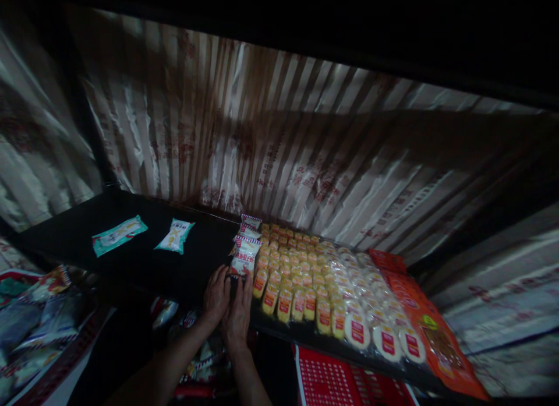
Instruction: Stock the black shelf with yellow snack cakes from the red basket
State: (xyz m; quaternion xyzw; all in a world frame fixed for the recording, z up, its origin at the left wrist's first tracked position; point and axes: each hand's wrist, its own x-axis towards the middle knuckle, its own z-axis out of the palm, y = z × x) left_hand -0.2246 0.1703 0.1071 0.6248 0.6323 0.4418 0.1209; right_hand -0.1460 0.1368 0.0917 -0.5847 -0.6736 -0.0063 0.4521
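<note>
My left hand and my right hand meet at the lower end of a white snack packet with red print and a striped top edge. The right hand's fingers press on its bottom edge; the left hand's bent fingers grip near its lower left corner. Behind this packet stand similar striped packets in a row. Close on the right are several rows of yellow wrapped cakes. The undersides of my fingers are hidden.
Two teal-and-white packets lie apart on the black shelf. White round wrapped cakes and orange packets fill its right side. Below are a red basket and a crate of packets. Striped sheeting hangs behind.
</note>
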